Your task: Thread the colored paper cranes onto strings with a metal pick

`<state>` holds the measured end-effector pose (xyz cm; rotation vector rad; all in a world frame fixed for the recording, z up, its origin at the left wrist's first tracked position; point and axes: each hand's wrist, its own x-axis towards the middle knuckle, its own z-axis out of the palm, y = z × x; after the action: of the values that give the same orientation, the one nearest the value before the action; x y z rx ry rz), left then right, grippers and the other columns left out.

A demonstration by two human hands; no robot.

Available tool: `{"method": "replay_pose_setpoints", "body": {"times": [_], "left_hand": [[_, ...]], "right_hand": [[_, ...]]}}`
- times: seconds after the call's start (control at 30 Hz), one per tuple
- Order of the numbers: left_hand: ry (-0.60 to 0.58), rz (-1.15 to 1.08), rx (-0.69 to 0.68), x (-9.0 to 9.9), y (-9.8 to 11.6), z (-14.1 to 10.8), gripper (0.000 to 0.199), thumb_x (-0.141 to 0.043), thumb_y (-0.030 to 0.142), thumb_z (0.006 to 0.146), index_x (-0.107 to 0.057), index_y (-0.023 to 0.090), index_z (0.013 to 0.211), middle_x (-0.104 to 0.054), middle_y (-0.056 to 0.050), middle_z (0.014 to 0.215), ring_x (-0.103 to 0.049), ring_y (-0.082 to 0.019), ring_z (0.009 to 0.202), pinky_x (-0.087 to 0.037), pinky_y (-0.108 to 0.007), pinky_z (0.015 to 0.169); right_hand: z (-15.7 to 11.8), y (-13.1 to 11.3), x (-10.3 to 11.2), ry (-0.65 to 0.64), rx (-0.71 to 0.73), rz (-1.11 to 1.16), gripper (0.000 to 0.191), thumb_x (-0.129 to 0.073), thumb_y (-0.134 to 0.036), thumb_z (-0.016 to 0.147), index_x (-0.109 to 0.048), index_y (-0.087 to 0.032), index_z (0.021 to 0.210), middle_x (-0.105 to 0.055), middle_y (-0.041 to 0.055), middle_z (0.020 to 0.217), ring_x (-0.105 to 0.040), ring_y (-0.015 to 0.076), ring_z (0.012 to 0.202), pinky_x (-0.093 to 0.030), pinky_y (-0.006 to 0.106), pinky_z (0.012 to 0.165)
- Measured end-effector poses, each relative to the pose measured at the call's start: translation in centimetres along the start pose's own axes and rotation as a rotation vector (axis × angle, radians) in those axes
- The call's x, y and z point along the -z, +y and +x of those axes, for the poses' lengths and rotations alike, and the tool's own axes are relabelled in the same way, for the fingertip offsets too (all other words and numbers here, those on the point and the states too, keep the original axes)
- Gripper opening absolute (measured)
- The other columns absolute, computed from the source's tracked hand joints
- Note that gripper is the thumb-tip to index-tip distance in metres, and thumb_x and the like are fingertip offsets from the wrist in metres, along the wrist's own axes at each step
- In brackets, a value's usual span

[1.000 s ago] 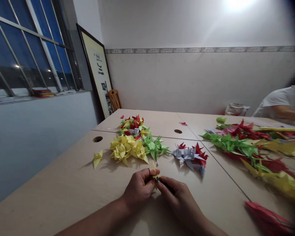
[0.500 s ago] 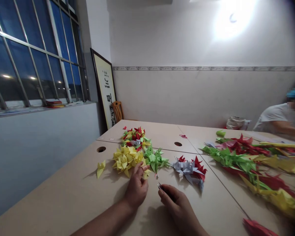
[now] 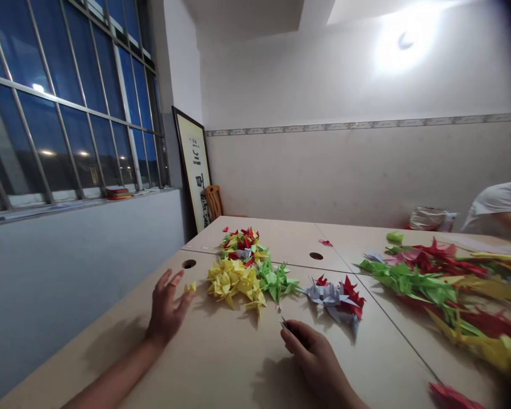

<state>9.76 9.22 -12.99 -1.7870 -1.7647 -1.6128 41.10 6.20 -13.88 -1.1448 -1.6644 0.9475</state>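
My left hand [image 3: 168, 309] is over the left part of the table, fingers spread apart. Just beyond its thumb lies a single yellow folded-paper flower [image 3: 190, 287], partly covered by the hand; the hand is not closed on it. In my right hand [image 3: 306, 349], closed near the front, is a small pointed metal tool [image 3: 283, 322]; only its thin tips show, so its kind is unclear. Between and beyond the hands are a yellow paper flower cluster [image 3: 234, 281], a green paper cluster [image 3: 276, 281] and a grey and red paper cluster [image 3: 336, 298].
Behind the yellow cluster sits a mixed red, green and yellow bunch [image 3: 243, 244]. A long pile of coloured paper pieces [image 3: 430, 278] spreads over the right side. The table [image 3: 221, 369] has round holes and seams. A person in a white shirt [image 3: 500, 204] sits at far right.
My left hand has moved left, away from the yellow cluster, to the lone yellow flower, with its fingers spread. My right hand keeps its grip on the metal tool. The view has shifted slightly.
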Motion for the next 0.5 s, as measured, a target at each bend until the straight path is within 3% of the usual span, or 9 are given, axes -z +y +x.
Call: {"method": "replay_pose_setpoints", "body": {"times": [0.07,0.13,0.3,0.5], "left_hand": [[-0.006,-0.096,0.263,-0.6,-2.2,2.1,0.052,-0.044,0.044,0.074,-0.044,0.014,0.117,-0.037,-0.014,0.128,-0.026,-0.026,0.124,-0.017,-0.043,0.103],[-0.071,-0.219,0.395,-2.0,-3.3,3.6,0.055,-0.034,0.046,0.078,-0.044,0.011,0.118,-0.039,-0.014,0.129,-0.03,-0.025,0.122,-0.018,-0.04,0.104],[-0.259,-0.383,0.371,-5.7,-2.7,5.4,0.053,-0.03,0.05,0.079,-0.051,0.016,0.112,-0.047,-0.01,0.125,-0.039,-0.021,0.118,-0.028,-0.036,0.1],[-0.46,-0.564,0.399,-7.3,-1.9,6.5,0.057,-0.03,0.054,0.079,-0.045,0.015,0.119,-0.041,-0.009,0.131,-0.033,-0.022,0.122,-0.032,-0.038,0.096]], "right_hand": [[0.0,0.0,-0.1,0.003,-0.007,0.0,0.033,-0.048,-0.044,0.077,-0.061,-0.015,0.086,-0.061,0.0041,0.074,-0.054,0.0187,0.069,-0.042,0.025,0.062],[0.0,0.1,-0.1,0.005,-0.013,0.001,0.033,-0.048,-0.044,0.077,-0.061,-0.015,0.086,-0.062,0.0044,0.075,-0.054,0.0188,0.07,-0.042,0.025,0.063],[0.1,0.2,-0.1,-0.007,-0.027,-0.024,0.035,-0.047,-0.046,0.077,-0.062,-0.015,0.082,-0.06,0.0036,0.072,-0.053,0.0176,0.067,-0.042,0.024,0.06],[0.6,0.4,0.0,-0.022,-0.067,-0.006,0.039,-0.049,-0.049,0.074,-0.063,-0.013,0.083,-0.058,0.0031,0.065,-0.052,0.0168,0.062,-0.041,0.023,0.056]]}}
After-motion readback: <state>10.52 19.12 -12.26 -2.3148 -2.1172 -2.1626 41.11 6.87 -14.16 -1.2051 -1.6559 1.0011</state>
